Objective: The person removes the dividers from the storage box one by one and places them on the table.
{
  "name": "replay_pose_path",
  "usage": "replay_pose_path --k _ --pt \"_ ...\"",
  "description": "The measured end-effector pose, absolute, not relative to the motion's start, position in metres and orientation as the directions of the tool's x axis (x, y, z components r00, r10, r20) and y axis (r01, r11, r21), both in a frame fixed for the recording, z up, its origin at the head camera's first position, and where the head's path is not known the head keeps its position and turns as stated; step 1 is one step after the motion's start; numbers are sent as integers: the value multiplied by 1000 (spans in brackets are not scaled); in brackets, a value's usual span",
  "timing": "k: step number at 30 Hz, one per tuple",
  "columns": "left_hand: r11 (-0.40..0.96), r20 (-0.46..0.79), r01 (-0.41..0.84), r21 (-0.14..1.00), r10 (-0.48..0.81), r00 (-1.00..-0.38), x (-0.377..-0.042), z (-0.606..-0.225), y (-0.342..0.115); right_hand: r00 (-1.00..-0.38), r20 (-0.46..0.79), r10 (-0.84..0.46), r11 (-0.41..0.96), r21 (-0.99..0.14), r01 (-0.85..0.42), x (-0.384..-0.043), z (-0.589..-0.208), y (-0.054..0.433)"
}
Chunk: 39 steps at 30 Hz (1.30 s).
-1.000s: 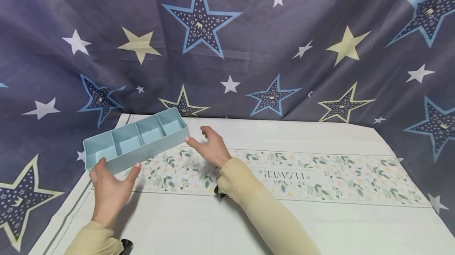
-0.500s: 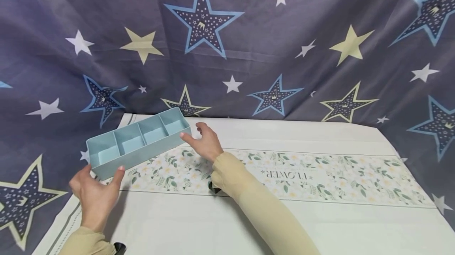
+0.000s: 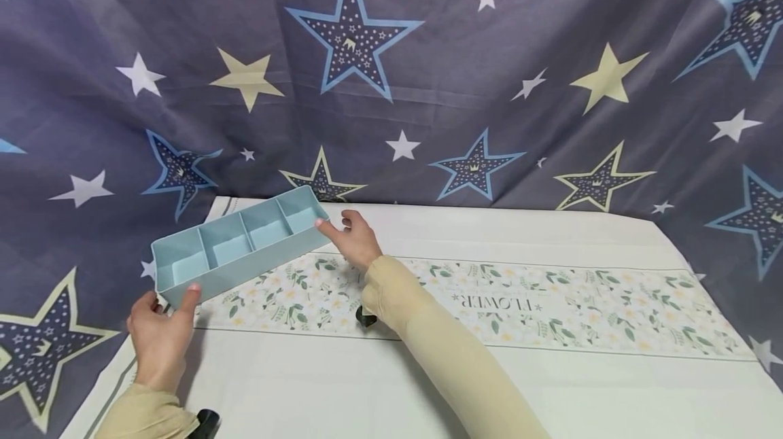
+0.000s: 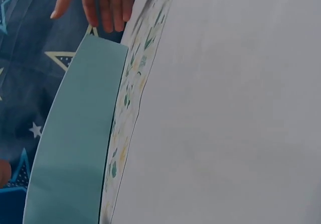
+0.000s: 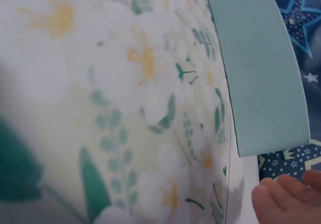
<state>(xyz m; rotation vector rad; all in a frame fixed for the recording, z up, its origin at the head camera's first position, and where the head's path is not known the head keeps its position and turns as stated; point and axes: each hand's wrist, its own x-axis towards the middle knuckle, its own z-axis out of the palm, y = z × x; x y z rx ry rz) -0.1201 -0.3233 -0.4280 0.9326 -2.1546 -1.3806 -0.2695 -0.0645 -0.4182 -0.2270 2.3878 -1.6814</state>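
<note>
Blue four-compartment box (image 3: 245,269): back left of the tabletop (image 3: 318,384), lying aslant, open side up; can't tell whether it sits flat or is slightly raised.
Likely handling: looks like thin plastic, so probably light and fairly stiff; smooth walls may slip under dry fingertips; not especially fragile, though the long walls could flex if squeezed.
Best hold: the two short ends, thumbs on the front wall near the corners; dividers (image 3: 247,232) should brace the middle.
Left grip (image 3: 158,338): bare hand at the near-left corner, thumb and fingers spread; thumb overlaps the front wall, firm contact uncertain.
Right grip (image 3: 357,238): bare hand at the right end, spread, fingers straight in the left wrist view; thumb tip at the rim, touching or just off unclear.
Floral band (image 3: 630,303): crosses the white cover, "FLOWER" upside down; meets the box's lower front edge in view.
Star-print curtain (image 3: 428,99): close behind the box; little room for fingers there.
Right sleeve (image 3: 453,350): reaches over the band; black piece (image 3: 366,317) at its cuff could snag cloth.
</note>
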Motion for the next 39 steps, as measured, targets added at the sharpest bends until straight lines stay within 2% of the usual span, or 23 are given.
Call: replay_pose_path --k 9,17,24,34,39 --pt "176 -71 -292 940 -735 -674 -125 -432 -327 -968 -71 -242 315 -949 -9 -280 -429 -67" --pt "121 -76 -278 953 -792 -606 -129 -437 -330 -968 -79 -237 275 -961 11 -285 -436 -77" --pt "53 -76 -215 975 -832 -550 -129 -439 -331 -973 -36 -230 261 -965 -26 -285 -437 -87" --pt "49 -67 -200 979 -843 -534 -131 -440 -335 -984 32 -174 272 -959 -79 -285 -435 -94" --pt "42 -37 -142 989 -857 -514 -131 -441 -336 -986 41 -159 272 -959 -84 -285 -436 -97"
